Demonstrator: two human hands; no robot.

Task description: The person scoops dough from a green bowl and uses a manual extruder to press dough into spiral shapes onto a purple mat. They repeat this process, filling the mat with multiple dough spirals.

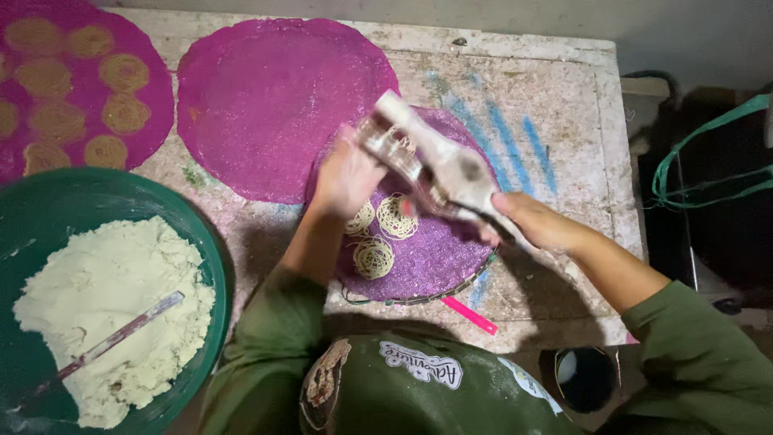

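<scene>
Worn, dusty bench [564, 105]: both hands clamp a dough press [431, 165], left hand [348, 177] and right hand [531, 219], above a purple mat [435, 258] with noodle coils [374, 256]; steady circling keeps coils neat.

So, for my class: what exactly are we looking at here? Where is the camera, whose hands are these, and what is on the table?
The one picture comes from a camera worn on a person's head, looking down at their own two bare hands. The left hand and right hand both grip a hand press held over a round purple mat, where three small coils of noodle-like strands lie. Further left sit an empty purple mat and another mat with coils. A green basin holds pale dough with a stick in it.
</scene>
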